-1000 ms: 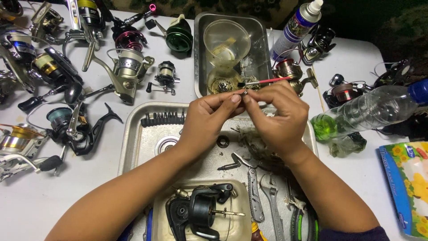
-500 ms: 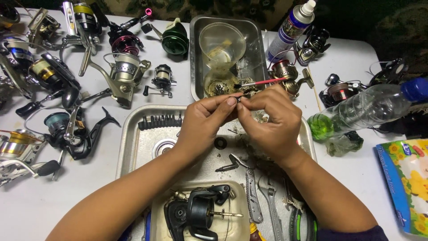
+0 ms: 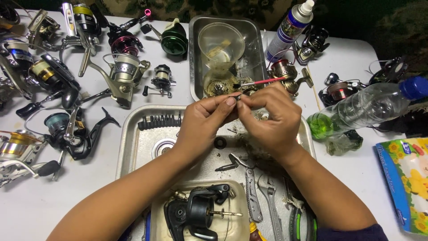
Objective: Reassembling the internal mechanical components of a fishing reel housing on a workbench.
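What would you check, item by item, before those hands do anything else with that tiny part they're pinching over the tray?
1. Grip on the small metal part: pinched between the fingertips of the left hand and right hand: ok.
2. Part held over the large metal tray, so a drop would likely land inside: ok.
3. Red-handled brush within reach, resting on the rear tray: ok.
4. Black reel body resting in the near container: ok.
5. Wrench and multi-tool lying close by: ok.
6. Whether the part is clean: cannot tell, too small.
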